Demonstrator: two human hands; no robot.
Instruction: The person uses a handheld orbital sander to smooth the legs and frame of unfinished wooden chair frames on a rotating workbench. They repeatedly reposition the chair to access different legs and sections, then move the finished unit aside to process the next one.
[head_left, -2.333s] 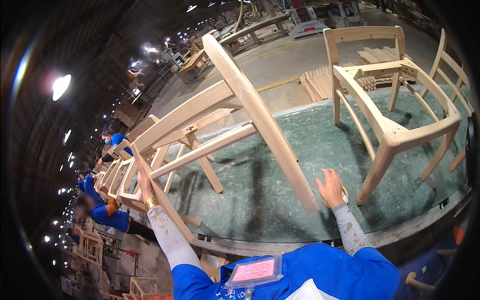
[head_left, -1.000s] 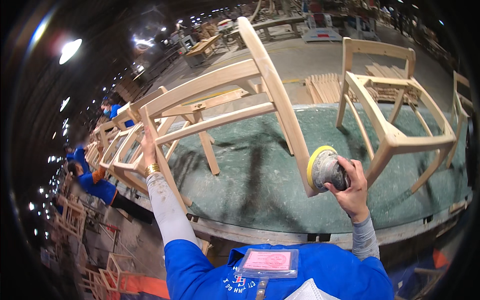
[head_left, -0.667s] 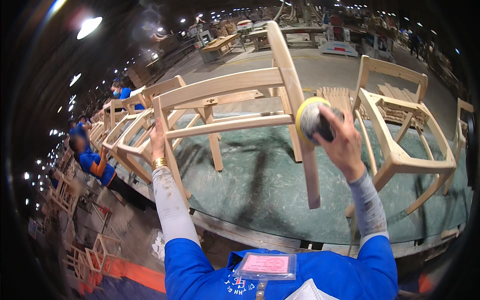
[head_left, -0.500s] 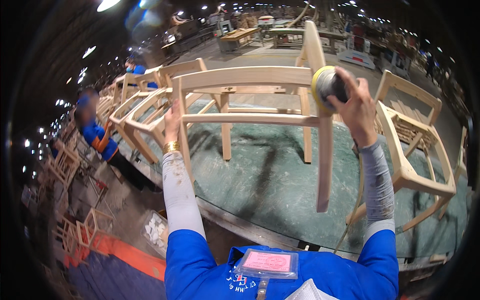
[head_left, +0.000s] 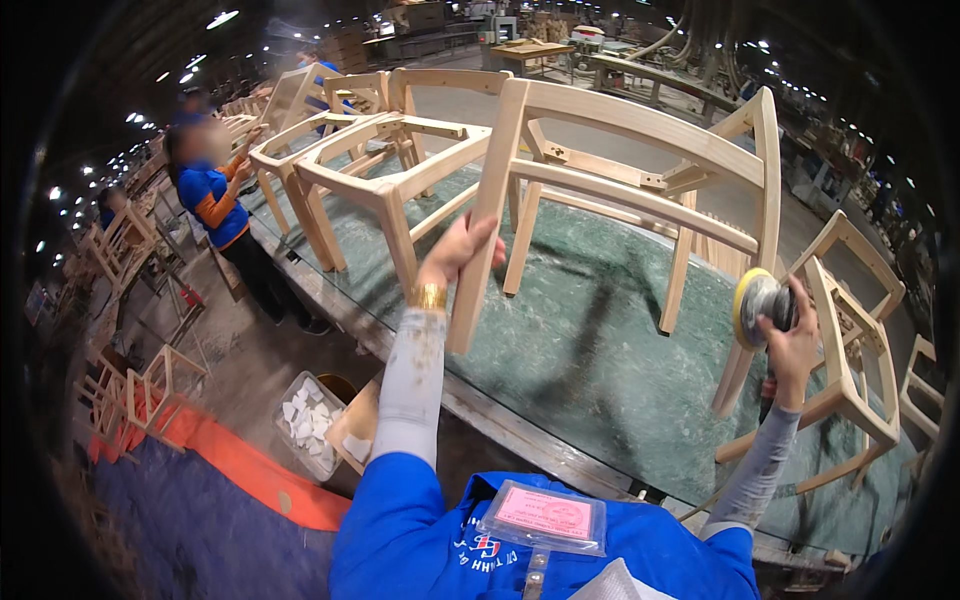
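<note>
A: Chair frame first. Unfinished pale wooden chair frame [head_left: 640, 170] is tipped up on the green glass-topped workbench [head_left: 590, 370], legs pointing toward the wearer, top rail away.

B: Left hand?

A: Left hand [head_left: 455, 255] wraps fully around the near left leg, fingers closed on the wood, thumb behind. Gold bracelet [head_left: 430, 297] at the wrist, grey sleeve under a blue shirt. That grip props the frame at an angle, so I judge it is there to steady the frame and turn the other leg toward the tool.

B: Right hand?

A: Right hand [head_left: 795, 335] is clamped over a round handheld sander with a yellow pad [head_left: 755, 305]. Pad face sits against the near right leg, low on it. Touching, as far as I can tell.

B: Why the tilt?

A: Likely to lift that leg off the bench so the pad can reach round it.

B: Surroundings?

A: Second bare wooden chair frame [head_left: 850, 370] just right of the sander, upright on the bench. More bare frames [head_left: 370, 170] stand at the bench's far left. Co-worker in blue shirt with orange sleeves [head_left: 215, 205] stands at the far end, hands on another frame. Clear plastic bin of white scraps [head_left: 305, 420] on the floor below the bench edge.
</note>
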